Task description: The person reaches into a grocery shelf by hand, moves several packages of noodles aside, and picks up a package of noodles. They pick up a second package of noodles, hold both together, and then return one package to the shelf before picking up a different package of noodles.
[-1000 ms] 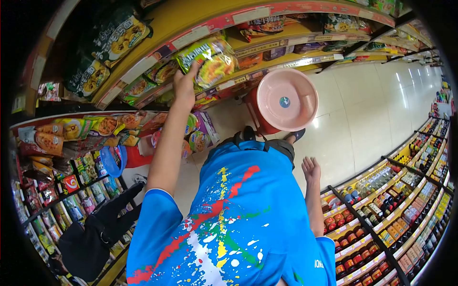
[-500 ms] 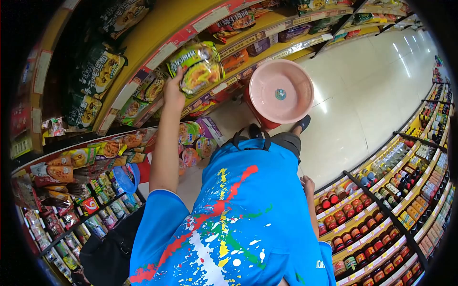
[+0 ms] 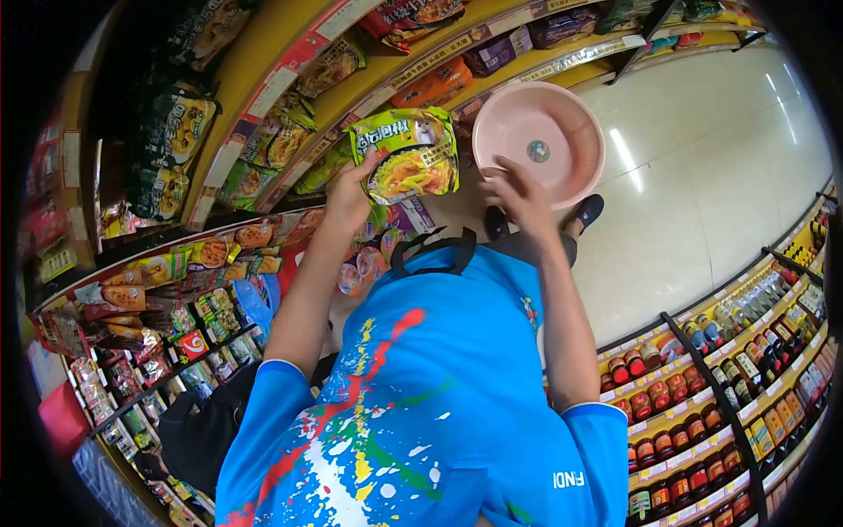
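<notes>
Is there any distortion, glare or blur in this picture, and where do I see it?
Head view: strong fisheye, so the shelves bend into arcs and the corners go black; bright glare streaks lie on the floor; the packet in the left hand is sharp and evenly lit; the jars near the edge look squeezed.

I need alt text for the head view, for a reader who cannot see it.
The person's left hand holds a green noodle packet in front of snack shelves in a shop aisle, while the open right hand is near a pink basket.
</notes>
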